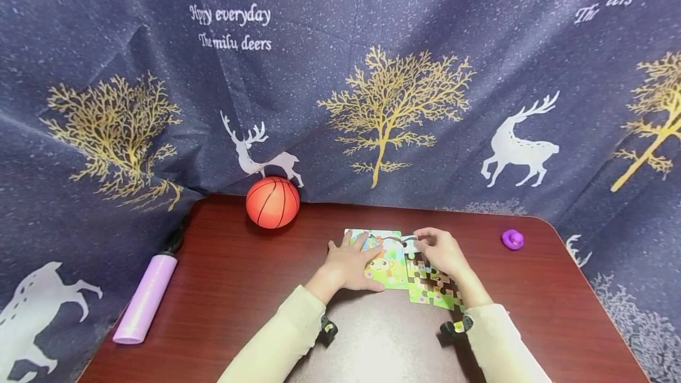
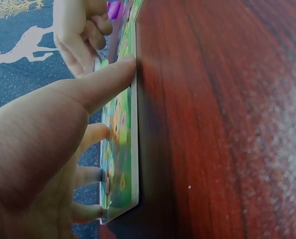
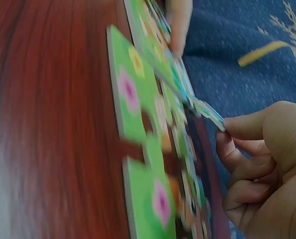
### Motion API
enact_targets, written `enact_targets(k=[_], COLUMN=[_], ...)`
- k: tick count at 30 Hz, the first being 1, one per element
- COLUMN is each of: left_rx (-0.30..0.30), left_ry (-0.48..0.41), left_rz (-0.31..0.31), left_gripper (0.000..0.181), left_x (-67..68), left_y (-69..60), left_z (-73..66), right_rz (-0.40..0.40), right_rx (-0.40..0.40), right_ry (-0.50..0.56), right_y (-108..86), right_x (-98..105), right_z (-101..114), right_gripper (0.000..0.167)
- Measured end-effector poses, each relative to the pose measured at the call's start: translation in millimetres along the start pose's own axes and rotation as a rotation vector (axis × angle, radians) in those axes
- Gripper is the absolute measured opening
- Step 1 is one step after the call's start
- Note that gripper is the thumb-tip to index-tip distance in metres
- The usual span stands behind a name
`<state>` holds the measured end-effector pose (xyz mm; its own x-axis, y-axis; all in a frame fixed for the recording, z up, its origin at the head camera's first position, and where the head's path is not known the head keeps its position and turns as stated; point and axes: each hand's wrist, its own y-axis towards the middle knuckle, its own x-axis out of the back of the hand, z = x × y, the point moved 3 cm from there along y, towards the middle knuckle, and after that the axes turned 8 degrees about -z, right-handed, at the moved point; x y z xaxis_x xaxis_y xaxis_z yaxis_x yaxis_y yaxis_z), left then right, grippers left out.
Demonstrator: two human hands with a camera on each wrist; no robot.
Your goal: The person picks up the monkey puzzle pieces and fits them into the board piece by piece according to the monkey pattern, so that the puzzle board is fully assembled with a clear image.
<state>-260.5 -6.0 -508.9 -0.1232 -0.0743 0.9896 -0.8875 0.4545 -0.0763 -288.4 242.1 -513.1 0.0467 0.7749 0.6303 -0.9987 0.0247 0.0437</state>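
My left hand [image 1: 348,268] lies with fingers spread on a picture board [image 1: 393,279] printed with a cartoon animal on green. In the left wrist view, the thumb and fingertips touch the board's surface. My right hand [image 1: 446,253] pinches a thin jigsaw piece [image 3: 210,113] between thumb and index finger, its other fingers curled. The piece is tilted, raised at the pinched end, and its far end is close to the board's edge; whether they touch I cannot tell. Several green jigsaw pieces [image 1: 420,294] with flowers lie right of the board, some apart with gaps; my right hand partly covers them.
An orange basketball [image 1: 273,202] stands at the table's back left. A pink pump [image 1: 146,300] with a black end lies along the left edge. Toward the right is a small purple toy [image 1: 512,239]. A blue patterned curtain [image 1: 319,75] hangs behind the brown table [image 1: 229,288].
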Motion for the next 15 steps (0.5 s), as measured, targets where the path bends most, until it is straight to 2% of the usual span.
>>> enact_targets(k=[7,15], left_rx=[0.005,-0.004], left_ry=[-0.008,0.001], left_rz=[0.000,0.001], left_gripper=[0.095,0.095], left_x=[0.0,3.2], left_y=[-0.4,-1.7], left_z=[0.6,-1.2], right_rz=[0.041,-0.009], right_rx=[-0.026,-0.021], right_ry=[0.033,-0.047], right_y=[2.9,7.2], right_x=[-23.1,-34.2], right_z=[18.6,23.8], right_gripper=[0.028,0.025])
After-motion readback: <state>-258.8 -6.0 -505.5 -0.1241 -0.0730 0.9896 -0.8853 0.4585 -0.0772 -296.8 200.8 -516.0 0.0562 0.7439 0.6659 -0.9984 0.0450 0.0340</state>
